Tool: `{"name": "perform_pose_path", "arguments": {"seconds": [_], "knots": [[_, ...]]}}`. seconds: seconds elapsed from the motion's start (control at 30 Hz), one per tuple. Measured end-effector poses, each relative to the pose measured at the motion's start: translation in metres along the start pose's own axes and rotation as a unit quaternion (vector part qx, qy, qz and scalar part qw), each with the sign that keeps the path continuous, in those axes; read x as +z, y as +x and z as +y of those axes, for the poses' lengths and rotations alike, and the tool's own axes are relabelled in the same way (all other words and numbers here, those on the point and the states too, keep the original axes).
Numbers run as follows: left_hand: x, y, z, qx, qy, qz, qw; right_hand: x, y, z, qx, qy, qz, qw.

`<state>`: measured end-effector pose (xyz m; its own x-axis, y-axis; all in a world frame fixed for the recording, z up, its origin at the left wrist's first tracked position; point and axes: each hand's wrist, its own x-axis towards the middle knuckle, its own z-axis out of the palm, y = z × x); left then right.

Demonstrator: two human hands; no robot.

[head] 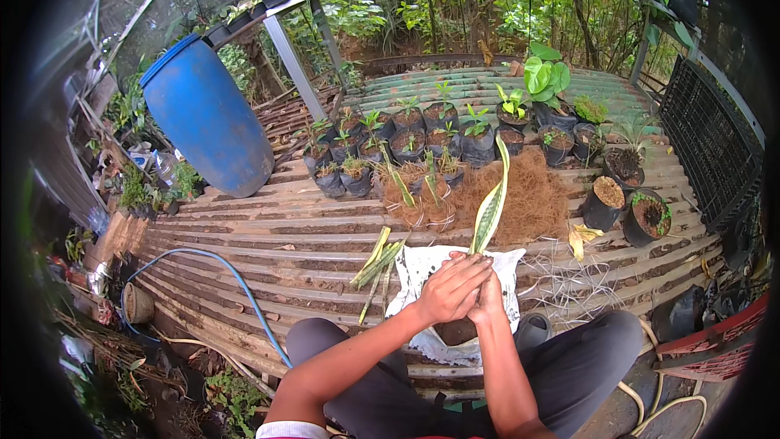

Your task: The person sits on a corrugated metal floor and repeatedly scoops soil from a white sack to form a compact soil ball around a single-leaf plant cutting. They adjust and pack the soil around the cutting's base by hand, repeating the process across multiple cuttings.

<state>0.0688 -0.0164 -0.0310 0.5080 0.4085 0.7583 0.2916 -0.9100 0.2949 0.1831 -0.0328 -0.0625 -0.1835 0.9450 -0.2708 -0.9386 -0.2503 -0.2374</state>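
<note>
My left hand (450, 288) and my right hand (489, 297) are pressed together around the base of a snake plant leaf (490, 214). The variegated leaf with yellow edges stands upright above my fingers; its lower end is hidden between the palms. Below the hands a white plastic sack (411, 274) lies spread, dark specks on it and brown soil (456, 332) in its near part. Cut snake plant leaf pieces (379, 262) rest just left of the sack. Beyond it, two snake plant cuttings stand in tied coconut fibre bundles (439, 214) beside a heap of loose coconut fibre (531, 198).
Several potted seedlings in black bags (408, 140) stand across the corrugated metal sheets (244, 238). A blue plastic drum (207, 116) is at left, near a blue hose (244, 283). To the right lie loose white strings (570, 286), a black plastic crate (710, 143) and a red crate (713, 341).
</note>
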Motion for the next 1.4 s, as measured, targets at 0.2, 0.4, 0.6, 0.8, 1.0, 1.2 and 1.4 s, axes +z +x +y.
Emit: {"name": "perform_pose_path", "arguments": {"seconds": [0.2,0.4,0.6,0.8,1.0,1.2,1.4], "knots": [[-0.007,0.021,0.002,-0.074,-0.071,0.093,0.990,0.013,-0.005,-0.022,-0.032,-0.045,-0.063,0.996],[-0.010,0.033,-0.008,-0.415,-0.427,0.096,0.798,0.033,-0.005,-0.005,-0.116,-0.192,0.114,0.968],[0.001,0.012,-0.004,-0.469,-0.319,-0.001,0.824,0.032,-0.002,0.006,-0.235,-0.272,0.134,0.924],[0.026,-0.007,0.000,-0.508,-0.319,0.034,0.799,0.018,0.001,0.005,-0.227,-0.293,0.184,0.910],[0.018,0.006,0.003,-0.604,-0.277,0.039,0.746,0.014,0.008,0.008,-0.222,-0.179,0.171,0.943],[-0.007,0.017,-0.010,-0.637,-0.400,0.073,0.655,0.021,0.004,0.007,-0.306,-0.511,0.009,0.804],[-0.011,0.022,-0.008,-0.540,-0.213,-0.008,0.814,0.019,0.003,-0.002,-0.196,-0.265,-0.007,0.944]]}}
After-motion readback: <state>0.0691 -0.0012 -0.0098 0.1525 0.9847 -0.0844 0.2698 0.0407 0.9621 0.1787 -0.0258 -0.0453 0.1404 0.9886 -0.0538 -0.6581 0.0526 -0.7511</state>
